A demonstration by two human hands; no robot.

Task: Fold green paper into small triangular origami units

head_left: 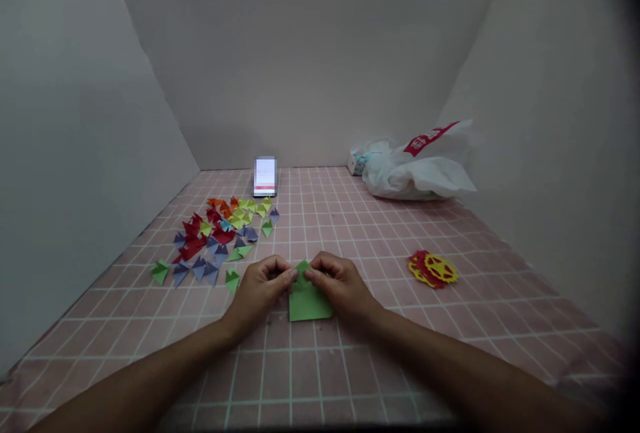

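A green sheet of folding paper [310, 304] is held between my two hands over the checked tablecloth. Its upper end narrows to a point, while the lower edge is straight. My left hand [265, 286] pinches the paper's upper left side between thumb and fingers. On the opposite side, my right hand [343, 284] pinches it near the tip, thumb on top. To the left lies a spread of small folded paper pieces [193, 244] in red, orange, yellow, purple, blue and green. One green folded piece [232, 279] rests close beside my left hand.
A phone [265, 176] with a lit screen stands upright at the back. Back right, a white plastic bag [420, 176] lies by a small box [356, 163]. Red and yellow cut-out discs [434, 269] are stacked on the right. Pale walls [310, 59] enclose the pink checked tablecloth [320, 219].
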